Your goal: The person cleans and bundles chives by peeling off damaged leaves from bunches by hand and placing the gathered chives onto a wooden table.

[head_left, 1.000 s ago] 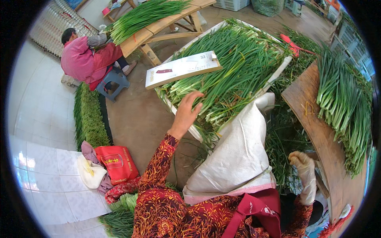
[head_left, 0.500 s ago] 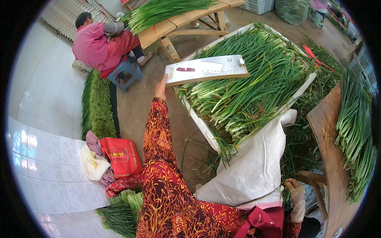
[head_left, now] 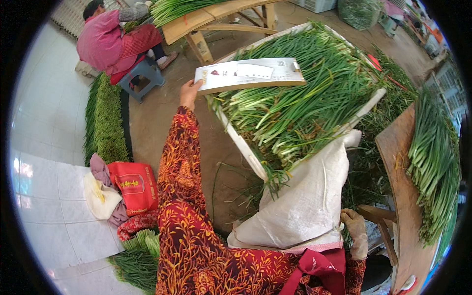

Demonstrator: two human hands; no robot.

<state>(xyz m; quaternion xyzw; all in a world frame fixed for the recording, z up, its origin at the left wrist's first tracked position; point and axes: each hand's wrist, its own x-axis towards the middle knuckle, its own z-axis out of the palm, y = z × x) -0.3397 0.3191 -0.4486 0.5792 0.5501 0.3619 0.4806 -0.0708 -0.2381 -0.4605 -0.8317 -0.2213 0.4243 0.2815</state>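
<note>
Your left hand [head_left: 189,94] grips the flat box [head_left: 253,74] by its left end, likely light, stiff, best held there; whether your gloved right hand [head_left: 355,233] grasps anything is unclear.

Red bag [head_left: 135,184]; co-worker [head_left: 101,44] on blue-grey stool [head_left: 148,73]

Box [head_left: 250,74] over the greens [head_left: 295,110]

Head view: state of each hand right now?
Left hand: closed, holding the box by its left end.
Right hand: gloved, curled; cannot tell if it holds anything.
</note>
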